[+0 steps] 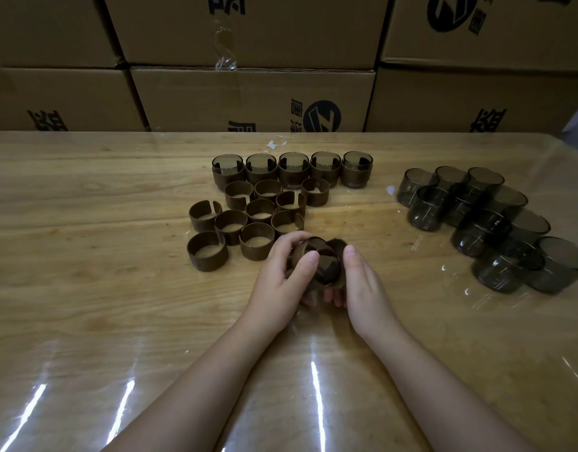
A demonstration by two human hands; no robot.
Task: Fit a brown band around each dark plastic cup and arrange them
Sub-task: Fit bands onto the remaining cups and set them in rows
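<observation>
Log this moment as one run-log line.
step: fitting brown band onto dark cup | left hand: grips both | right hand: grips both | done: five banded cups, back row | waiting: loose bands, bare cups

Glossy wooden table (118, 305); translucent plastic cups (476, 207); matt bands (207, 251).

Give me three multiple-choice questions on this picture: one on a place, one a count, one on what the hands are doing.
1. Where do the bare cups sit? A: at the person's right. B: at the person's left. C: in the back row.
2. How many banded cups stand in the back row? A: three. B: five. C: eight.
3. What are the left hand and right hand doing? A: lying flat. B: pointing. C: holding a cup and band.
Answers: 1 A, they cluster on the right of the table. 2 B, five stand side by side. 3 C, fingers curl round both.
</observation>
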